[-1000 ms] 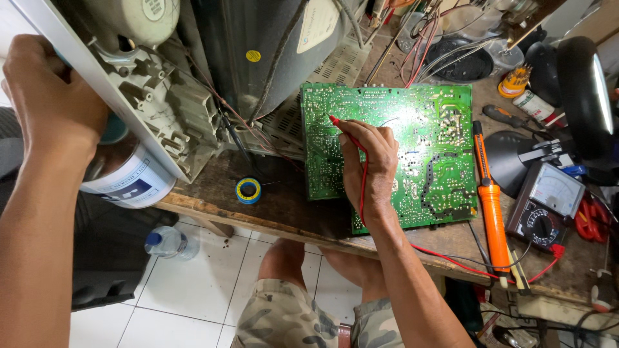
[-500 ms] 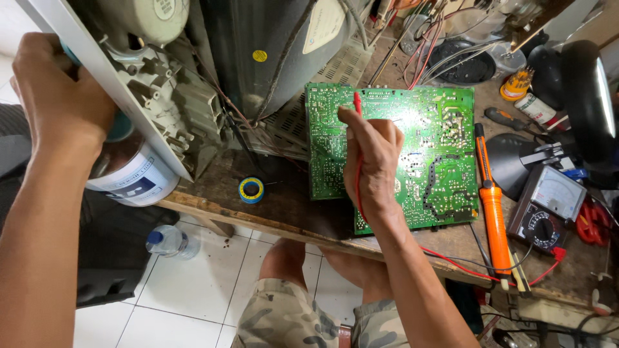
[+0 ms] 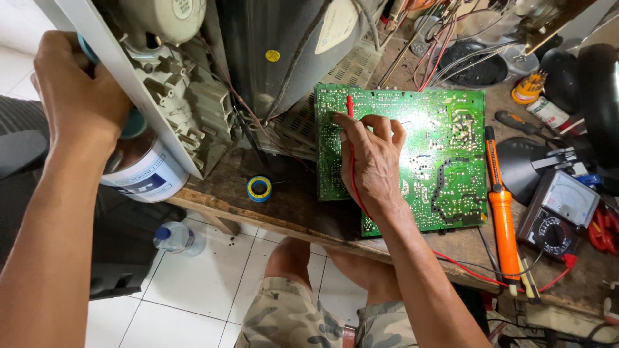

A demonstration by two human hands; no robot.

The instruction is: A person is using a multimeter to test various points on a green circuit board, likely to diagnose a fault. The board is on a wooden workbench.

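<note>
A grey television chassis (image 3: 193,96) stands on the wooden surface (image 3: 303,206); the left hand (image 3: 77,96) is clenched on its pale frame edge. Beside it lies the green circuit board (image 3: 438,161), under the right hand (image 3: 371,161), which pinches a red probe (image 3: 350,109) against the board's upper left.

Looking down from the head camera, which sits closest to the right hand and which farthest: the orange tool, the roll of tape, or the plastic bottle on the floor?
From the right hand:
1. Roll of tape, just to its left on the bench.
2. Orange tool, to its right beside the green board; not much farther than the tape.
3. Plastic bottle, down on the floor, far left.
</note>
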